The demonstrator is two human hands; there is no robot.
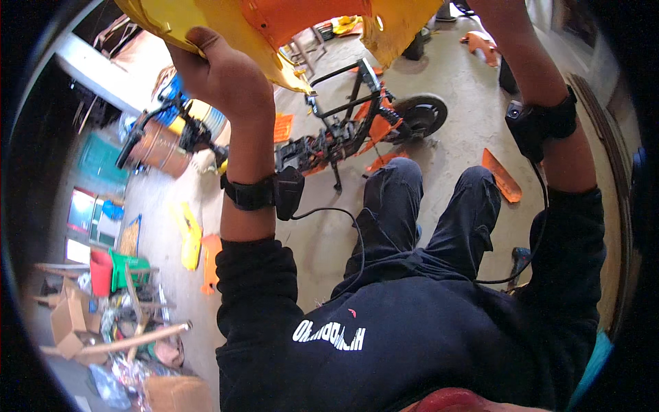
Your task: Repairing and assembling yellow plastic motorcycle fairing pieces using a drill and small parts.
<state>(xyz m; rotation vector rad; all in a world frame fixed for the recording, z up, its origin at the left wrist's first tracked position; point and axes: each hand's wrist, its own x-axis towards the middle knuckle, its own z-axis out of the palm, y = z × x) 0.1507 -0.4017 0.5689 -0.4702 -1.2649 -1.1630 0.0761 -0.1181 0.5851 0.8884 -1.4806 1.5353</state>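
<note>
A large yellow and orange motorbike body panel [309, 19] is held up at the top of the view, with its upper part cut off. My left hand [223, 75] grips its lower left edge; the thumb lies on the near face and the other fingers are mostly hidden. My right forearm [528, 62] runs up past the top edge, so that hand is out of the picture. Below and beyond the panel stands a stripped motorbike frame [329, 141], with a black wheel [420, 117] to the right and a handlebar [141, 134] to the left.
Orange panels [502, 177] [480, 48] and a yellow panel [189, 237] lie on the floor. A rusty drum [159, 150] stands behind the handlebar. At lower left are a cardboard box [67, 323], wooden poles [137, 341] and mixed clutter. Cables hang from my wrist straps.
</note>
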